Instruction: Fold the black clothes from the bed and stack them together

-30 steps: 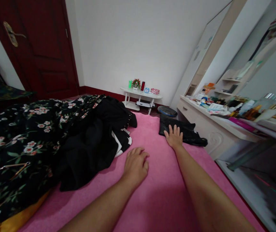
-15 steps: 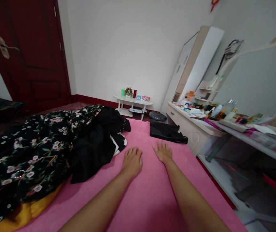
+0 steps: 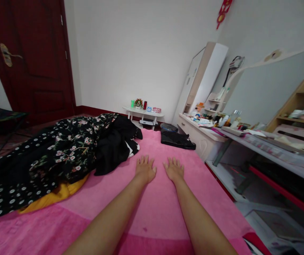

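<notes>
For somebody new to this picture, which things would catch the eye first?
Probably the left hand and right hand, spread palm-down on the pink cover at centre. Then the heap of dark patterned clothes to the left, and a black item beyond the right hand.

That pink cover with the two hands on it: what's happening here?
A person has both bare hands out, palms down with fingers spread, apparently resting on the pink cover. The left hand and right hand are side by side, a little apart, and neither holds anything. To the left lies a heap of clothes, with black floral cloth and some yellow cloth showing. A black item lies flat near the far edge, beyond the right hand.
</notes>
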A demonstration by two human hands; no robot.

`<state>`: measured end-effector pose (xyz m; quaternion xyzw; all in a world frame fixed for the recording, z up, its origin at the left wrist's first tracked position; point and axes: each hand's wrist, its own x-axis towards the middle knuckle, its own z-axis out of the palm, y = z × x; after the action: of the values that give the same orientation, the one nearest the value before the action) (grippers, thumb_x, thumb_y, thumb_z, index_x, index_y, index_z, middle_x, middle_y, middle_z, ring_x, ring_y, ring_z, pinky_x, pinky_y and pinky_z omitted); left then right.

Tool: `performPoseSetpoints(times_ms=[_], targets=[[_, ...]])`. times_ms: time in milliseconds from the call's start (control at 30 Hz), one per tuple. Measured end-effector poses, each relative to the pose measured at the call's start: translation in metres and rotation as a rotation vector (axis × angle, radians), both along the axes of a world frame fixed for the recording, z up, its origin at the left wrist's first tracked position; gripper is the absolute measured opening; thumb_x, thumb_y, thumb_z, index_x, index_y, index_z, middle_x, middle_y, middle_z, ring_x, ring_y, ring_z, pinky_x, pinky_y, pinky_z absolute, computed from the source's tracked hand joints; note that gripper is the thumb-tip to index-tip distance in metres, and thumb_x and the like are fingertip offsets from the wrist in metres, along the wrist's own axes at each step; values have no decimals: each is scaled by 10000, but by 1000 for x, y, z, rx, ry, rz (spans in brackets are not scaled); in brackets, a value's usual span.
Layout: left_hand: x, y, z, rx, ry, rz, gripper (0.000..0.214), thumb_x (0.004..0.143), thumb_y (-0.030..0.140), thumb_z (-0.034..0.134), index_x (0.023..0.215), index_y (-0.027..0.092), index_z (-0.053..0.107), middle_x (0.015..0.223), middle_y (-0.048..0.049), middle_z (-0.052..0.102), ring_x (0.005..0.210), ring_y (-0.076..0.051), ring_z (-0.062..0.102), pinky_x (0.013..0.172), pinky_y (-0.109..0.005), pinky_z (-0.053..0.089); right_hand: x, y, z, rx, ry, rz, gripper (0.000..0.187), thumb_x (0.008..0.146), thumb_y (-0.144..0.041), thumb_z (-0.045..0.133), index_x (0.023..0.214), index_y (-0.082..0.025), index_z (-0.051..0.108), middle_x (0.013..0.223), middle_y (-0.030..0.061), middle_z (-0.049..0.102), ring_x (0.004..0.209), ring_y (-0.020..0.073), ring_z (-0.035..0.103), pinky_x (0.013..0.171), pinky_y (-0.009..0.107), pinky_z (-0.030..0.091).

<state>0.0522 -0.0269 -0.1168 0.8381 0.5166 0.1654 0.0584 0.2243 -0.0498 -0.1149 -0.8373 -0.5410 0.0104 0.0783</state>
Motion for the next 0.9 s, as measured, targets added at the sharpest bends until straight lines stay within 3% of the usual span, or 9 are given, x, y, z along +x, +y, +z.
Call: performPoseSetpoints(times_ms=[233, 567, 733, 900], targets=[[-12, -15, 7, -52, -63, -16, 579, 906, 512, 334, 1407, 232, 406, 1521, -109, 291, 1403, -328, 211, 1124, -520, 108, -6, -24, 4, 42, 29, 54, 618, 917, -552, 273, 1451, -245, 326, 1547, 65, 237, 1421, 284, 167, 1120, 512, 133], [-22, -12, 12, -13, -115, -61, 474, 880, 444, 463, 1306, 246, 523, 1449, -90, 415, 1338, -281, 337, 1101, -457, 223, 2, -25, 2, 137, 77, 83, 550, 901, -511, 386, 1383, -252, 444, 1506, 62, 335, 1391, 267, 259, 1117, 488, 187], [-28, -10, 14, -24, -154, -85, 412, 864, 402, 513, 1242, 258, 590, 1406, -62, 471, 1295, -233, 400, 1094, -376, 260, 4, -29, 4, 184, 91, 117, 478, 897, -454, 435, 1326, -258, 513, 1463, 38, 412, 1364, 220, 323, 1117, 398, 228], [-29, -12, 17, -27, -191, -82, 385, 852, 378, 541, 1212, 264, 617, 1381, -54, 500, 1279, -226, 423, 1085, -364, 281, 6, -31, 6, 236, 103, 142, 425, 876, -400, 486, 1266, -255, 574, 1407, 29, 484, 1318, 204, 397, 1103, 362, 272]])
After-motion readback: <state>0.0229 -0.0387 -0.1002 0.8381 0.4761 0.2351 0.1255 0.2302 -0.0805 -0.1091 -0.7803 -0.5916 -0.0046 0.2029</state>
